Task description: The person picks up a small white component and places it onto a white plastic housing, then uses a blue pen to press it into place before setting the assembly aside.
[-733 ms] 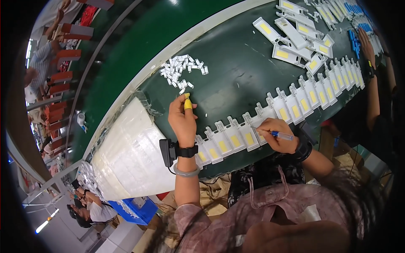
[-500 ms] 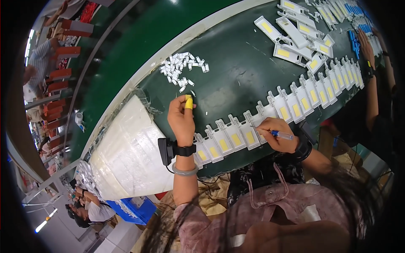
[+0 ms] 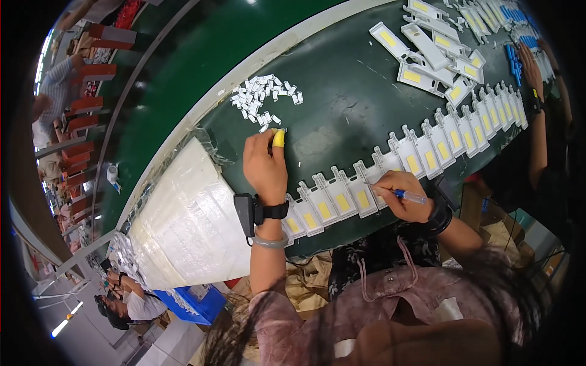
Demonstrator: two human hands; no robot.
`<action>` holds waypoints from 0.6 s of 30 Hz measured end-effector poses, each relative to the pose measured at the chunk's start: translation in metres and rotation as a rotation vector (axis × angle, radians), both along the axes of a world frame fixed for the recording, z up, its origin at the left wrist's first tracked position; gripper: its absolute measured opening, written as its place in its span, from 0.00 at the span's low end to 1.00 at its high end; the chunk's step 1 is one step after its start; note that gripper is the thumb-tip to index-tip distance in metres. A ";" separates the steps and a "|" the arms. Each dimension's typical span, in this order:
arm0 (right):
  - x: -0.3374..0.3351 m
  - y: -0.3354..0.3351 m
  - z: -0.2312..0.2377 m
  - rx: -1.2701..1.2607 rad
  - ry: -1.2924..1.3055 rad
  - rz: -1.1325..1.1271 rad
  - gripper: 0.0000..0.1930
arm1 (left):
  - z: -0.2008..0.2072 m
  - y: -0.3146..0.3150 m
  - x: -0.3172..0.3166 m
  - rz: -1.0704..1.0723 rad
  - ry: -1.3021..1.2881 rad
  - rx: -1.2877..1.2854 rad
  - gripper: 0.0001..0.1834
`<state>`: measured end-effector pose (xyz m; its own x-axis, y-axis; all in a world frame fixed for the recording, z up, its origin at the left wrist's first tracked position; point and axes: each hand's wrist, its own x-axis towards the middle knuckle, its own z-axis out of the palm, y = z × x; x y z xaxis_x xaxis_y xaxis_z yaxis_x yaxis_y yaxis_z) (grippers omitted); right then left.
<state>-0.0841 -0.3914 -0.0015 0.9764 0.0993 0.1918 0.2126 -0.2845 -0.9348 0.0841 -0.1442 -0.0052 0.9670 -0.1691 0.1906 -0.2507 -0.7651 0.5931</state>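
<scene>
My left hand reaches to the near edge of a pile of small white plastic parts. A yellow finger cot covers its thumb. Thumb and forefinger are pinched together on a small white part, mostly hidden by the fingertips. In my right hand is a screwdriver with a blue and clear handle, its thin shaft pointing left. That hand rests over a long row of flat white lamp panels with yellow rectangles, which lean on one another.
More lamp panels lie heaped at the far right. Beyond them, another person's hand is beside blue screwdrivers. A plastic-wrapped white bundle stands left of my arm, above a blue bin. A green conveyor runs behind the worktable.
My left hand has moved slightly away from me and right, and its fingers have closed over a loose white part near the pile. My right hand with the screwdriver is nearly still.
</scene>
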 end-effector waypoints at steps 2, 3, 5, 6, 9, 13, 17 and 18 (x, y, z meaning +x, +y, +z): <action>-0.001 -0.001 0.000 -0.009 0.011 0.003 0.03 | 0.007 -0.009 0.003 0.090 0.094 0.075 0.11; -0.001 -0.001 0.000 -0.017 0.018 0.006 0.03 | 0.007 -0.010 0.003 0.090 0.093 0.077 0.11; 0.000 -0.001 0.000 -0.011 0.016 0.009 0.04 | 0.007 -0.011 0.004 0.070 0.024 0.181 0.12; -0.001 -0.001 0.000 -0.010 0.015 0.009 0.04 | 0.005 -0.010 0.004 0.068 0.025 0.180 0.12; 0.000 -0.002 0.000 0.004 -0.016 0.003 0.05 | 0.005 0.000 0.004 -0.047 -0.073 0.236 0.12; 0.000 -0.004 0.000 0.004 -0.017 0.002 0.05 | 0.015 0.009 0.003 -0.081 -0.136 0.156 0.14; 0.002 -0.006 0.004 0.004 -0.015 0.011 0.05 | 0.014 0.023 0.002 -0.039 -0.040 0.091 0.14; 0.002 -0.006 0.003 0.004 -0.017 0.015 0.05 | 0.014 0.025 0.001 -0.080 -0.005 0.083 0.14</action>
<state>-0.0823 -0.3973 0.0017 0.9713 0.1129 0.2092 0.2330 -0.2777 -0.9320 0.0855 -0.1189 0.0084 0.9489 -0.2609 0.1777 -0.3156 -0.7889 0.5273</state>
